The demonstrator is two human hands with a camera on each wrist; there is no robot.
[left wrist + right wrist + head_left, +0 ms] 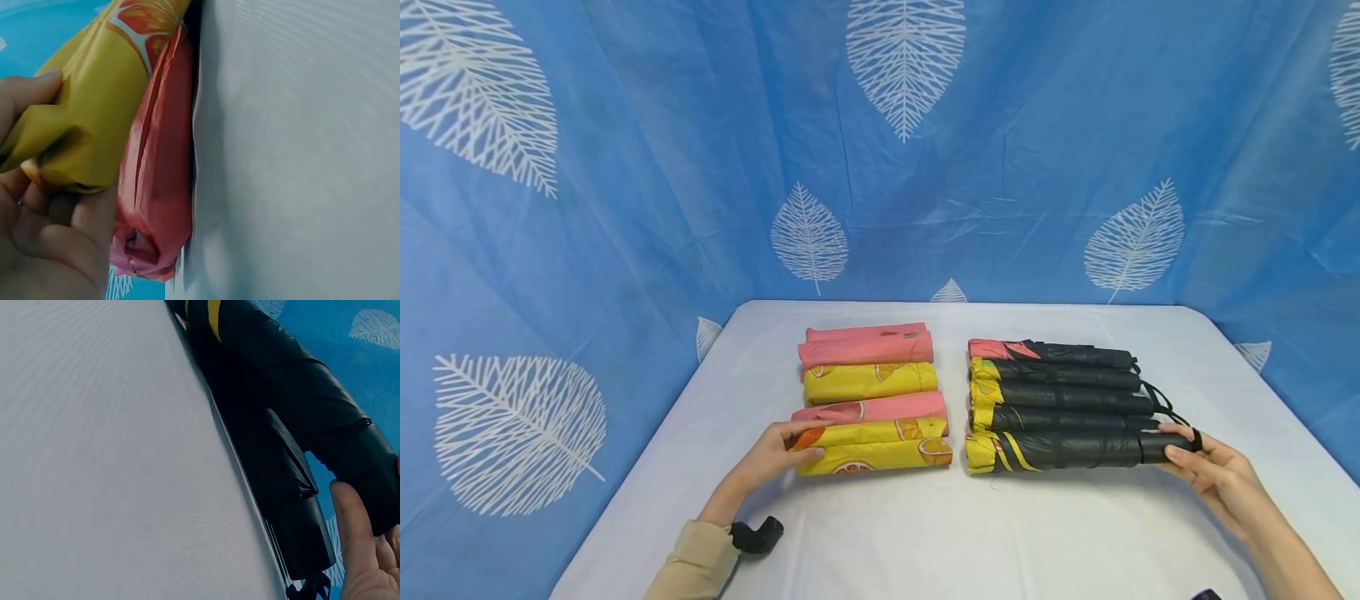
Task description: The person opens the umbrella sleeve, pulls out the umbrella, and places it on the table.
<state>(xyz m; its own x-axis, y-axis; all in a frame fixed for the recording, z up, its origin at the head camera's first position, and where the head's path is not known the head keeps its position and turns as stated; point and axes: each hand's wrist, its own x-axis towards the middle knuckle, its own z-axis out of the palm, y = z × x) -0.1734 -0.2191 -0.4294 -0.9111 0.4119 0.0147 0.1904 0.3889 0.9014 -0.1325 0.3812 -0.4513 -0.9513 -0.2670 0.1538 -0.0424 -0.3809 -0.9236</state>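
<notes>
On the left of the table, my left hand (pixel 775 454) grips the left end of the front yellow fabric roll (pixel 880 457), printed with orange slices. In the left wrist view its thumb (pixel 37 87) lies on one side of the roll and the fingers curl under the other. A pink roll (pixel 159 150) lies beside it. My right hand (pixel 1221 475) holds the right end of the front black roll (pixel 1075 450), whose left end is yellow. In the right wrist view that black roll (pixel 312 394) is tilted away from another black roll (pixel 300 544).
Behind the held rolls, more pink and yellow rolls (pixel 868 383) lie in a column at left. Several black rolls (pixel 1067 398) with yellow or pink ends and black cords (pixel 1165 404) lie at right. The white table (pixel 880 542) meets a blue leaf-print cloth (pixel 970 208) behind.
</notes>
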